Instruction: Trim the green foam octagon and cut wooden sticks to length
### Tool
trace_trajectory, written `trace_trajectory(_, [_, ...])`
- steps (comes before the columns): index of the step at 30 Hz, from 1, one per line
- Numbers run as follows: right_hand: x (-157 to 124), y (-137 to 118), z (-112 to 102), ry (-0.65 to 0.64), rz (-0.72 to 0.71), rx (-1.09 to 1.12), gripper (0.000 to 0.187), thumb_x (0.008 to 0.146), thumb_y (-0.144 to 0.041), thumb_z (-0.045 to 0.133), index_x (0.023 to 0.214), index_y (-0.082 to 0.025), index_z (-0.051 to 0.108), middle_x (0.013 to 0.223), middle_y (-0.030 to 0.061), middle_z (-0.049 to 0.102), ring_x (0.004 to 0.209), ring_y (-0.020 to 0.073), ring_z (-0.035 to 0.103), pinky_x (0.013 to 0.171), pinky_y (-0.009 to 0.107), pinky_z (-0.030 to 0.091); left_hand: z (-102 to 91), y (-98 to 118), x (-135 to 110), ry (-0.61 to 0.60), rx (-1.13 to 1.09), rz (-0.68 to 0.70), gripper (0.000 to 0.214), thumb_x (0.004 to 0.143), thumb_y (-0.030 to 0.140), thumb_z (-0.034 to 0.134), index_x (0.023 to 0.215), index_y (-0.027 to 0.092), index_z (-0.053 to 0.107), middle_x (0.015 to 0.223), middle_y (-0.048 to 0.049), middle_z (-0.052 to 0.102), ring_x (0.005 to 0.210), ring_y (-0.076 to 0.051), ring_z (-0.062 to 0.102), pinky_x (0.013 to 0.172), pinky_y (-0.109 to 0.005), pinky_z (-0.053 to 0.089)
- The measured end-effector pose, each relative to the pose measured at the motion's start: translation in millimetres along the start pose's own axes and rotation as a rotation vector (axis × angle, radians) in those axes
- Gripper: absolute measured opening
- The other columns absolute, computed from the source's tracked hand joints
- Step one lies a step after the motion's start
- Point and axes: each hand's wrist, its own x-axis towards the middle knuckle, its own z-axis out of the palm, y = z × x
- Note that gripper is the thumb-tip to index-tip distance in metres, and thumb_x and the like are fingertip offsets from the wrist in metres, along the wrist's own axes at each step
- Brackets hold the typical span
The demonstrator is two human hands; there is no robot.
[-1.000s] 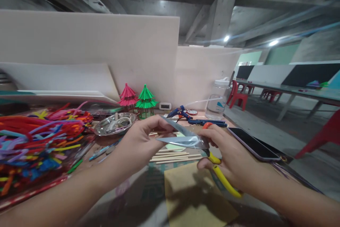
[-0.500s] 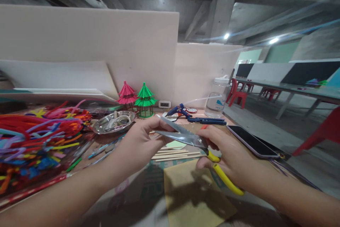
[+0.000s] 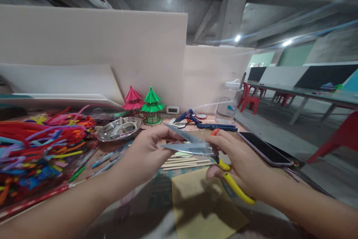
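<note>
My right hand grips a pair of scissors by the yellow handles, with the blades spread and pointing left. A small orange-red piece shows at its index finger; I cannot tell what it is. Behind the blades, my left hand is closed in a pinch near the scissor tips, and whatever its fingers hold is hidden. Below the hands, several thin wooden sticks lie side by side on the table. A yellow-brown sheet of paper lies nearer to me, under the hands' shadow.
Colourful pipe cleaners are heaped at left, beside a metal dish. Pink and green model pavilions stand behind. A blue glue gun, water bottle and phone lie or stand toward the right.
The scissor blades have spread wider apart, the lower blade tilting down slightly. Both hands stay nearly where they were.
</note>
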Motion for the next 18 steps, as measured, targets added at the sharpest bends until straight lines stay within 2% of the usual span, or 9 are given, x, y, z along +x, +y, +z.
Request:
trace_trajectory(6, [0.4, 1.0, 0.4, -0.071, 0.120, 0.010, 0.046, 0.079, -0.063, 0.062, 0.096, -0.021, 0.061, 0.083, 0.0042, 0.061, 0.075, 0.0207, 0.055, 0.066, 0.032, 0.042, 2.4, -8.1, 0.5, -0.041, -0.051, -0.032, 0.010, 0.085, 0.025, 0.063, 0.090, 0.019, 0.070, 0.090, -0.0017, 0.069, 0.086, -0.016, 0.063, 0.078, -0.027, 0.049])
trace_trajectory(8, [1.4, 1.1, 0.6, -0.038, 0.138, 0.051, 0.047, 0.078, -0.062, 0.065, 0.104, -0.023, 0.061, 0.083, 0.0037, 0.062, 0.074, 0.0207, 0.055, 0.067, 0.033, 0.043, 2.1, -9.4, 0.8, -0.048, -0.052, -0.024, 0.013, 0.088, 0.028, 0.060, 0.086, 0.018, 0.068, 0.084, -0.0008, 0.067, 0.082, -0.014, 0.061, 0.075, -0.025, 0.048])
trace_trajectory(12, [2.6, 4.9, 1.4, 0.058, 0.172, 0.140, 0.055, 0.080, -0.058, 0.065, 0.122, -0.024, 0.052, 0.099, 0.0060, 0.063, 0.084, 0.0227, 0.058, 0.073, 0.035, 0.045, -0.5, -7.1, 0.7, -0.043, 0.014, 0.020, 0.026, 0.094, 0.033, 0.052, 0.076, 0.018, 0.062, 0.075, 0.0022, 0.060, 0.072, -0.010, 0.054, 0.068, -0.022, 0.043])
trace_trajectory(15, [2.5, 7.8, 1.8, 0.072, 0.187, 0.120, 0.059, 0.079, -0.057, 0.067, 0.124, -0.024, 0.050, 0.102, 0.0061, 0.062, 0.085, 0.0226, 0.056, 0.072, 0.034, 0.044, -1.1, -5.0, 0.0, -0.011, 0.066, 0.027, 0.028, 0.096, 0.035, 0.049, 0.077, 0.018, 0.061, 0.073, 0.0030, 0.057, 0.070, -0.009, 0.051, 0.064, -0.021, 0.040])
trace_trajectory(18, [2.9, 5.2, 0.9, 0.033, 0.189, 0.079, 0.054, 0.079, -0.054, 0.068, 0.122, -0.025, 0.051, 0.098, 0.0049, 0.059, 0.081, 0.0211, 0.054, 0.070, 0.032, 0.042, -0.3, -4.7, -0.4, -0.019, 0.066, 0.028, 0.027, 0.096, 0.037, 0.048, 0.085, 0.018, 0.064, 0.073, 0.0025, 0.055, 0.070, -0.011, 0.050, 0.064, -0.022, 0.039])
